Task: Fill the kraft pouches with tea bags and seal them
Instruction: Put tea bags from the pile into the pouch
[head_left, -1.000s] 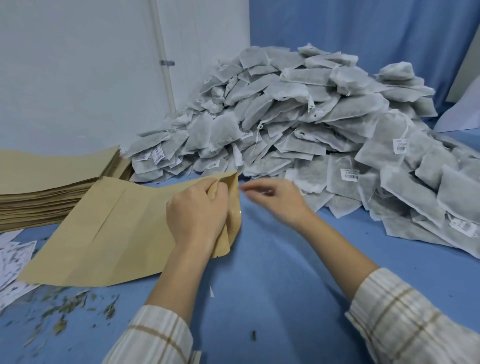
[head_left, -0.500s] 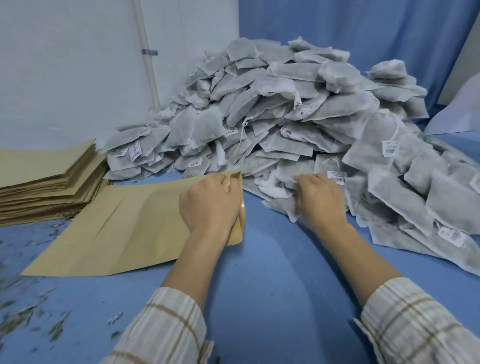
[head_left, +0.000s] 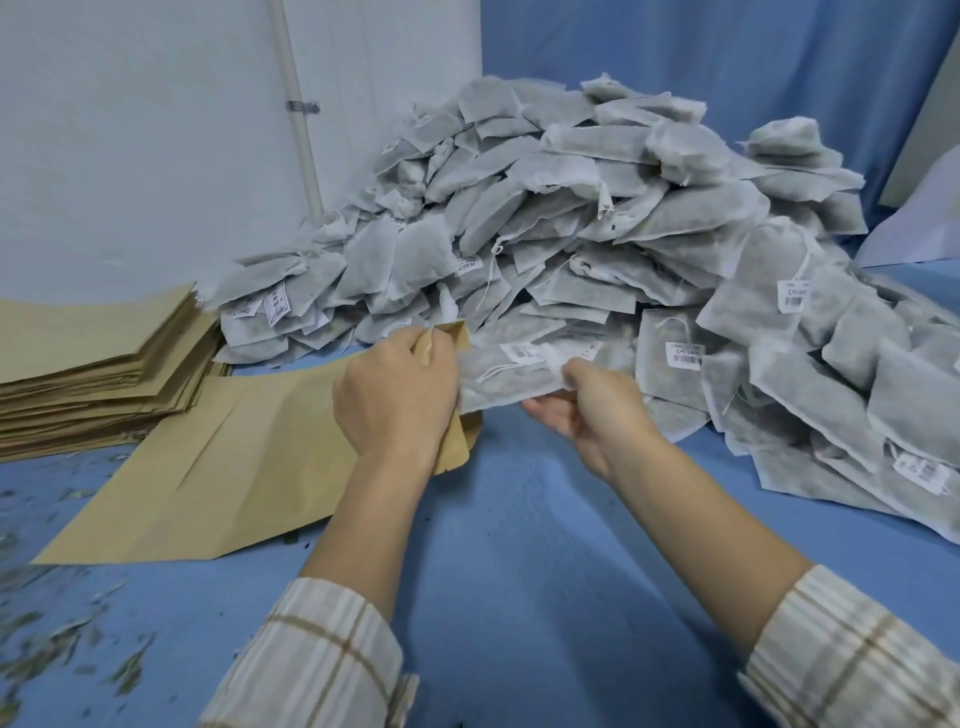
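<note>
A flat kraft pouch (head_left: 234, 467) lies on the blue table, its mouth lifted at the right end. My left hand (head_left: 395, 395) grips that mouth edge and holds it up. My right hand (head_left: 587, 405) holds a grey tea bag (head_left: 504, 379) by its right end, and the bag's left end is at the pouch mouth next to my left hand. A large heap of grey tea bags (head_left: 597, 234) with white tags rises just behind both hands.
A stack of flat kraft pouches (head_left: 93, 374) lies at the left edge. Loose dried leaves (head_left: 57, 649) litter the blue table (head_left: 519, 571) at the lower left. A white wall and blue curtain stand behind the heap.
My right hand reached into the heap, took one tea bag and brought it left to the pouch mouth. My left hand has kept its hold on the pouch mouth.
</note>
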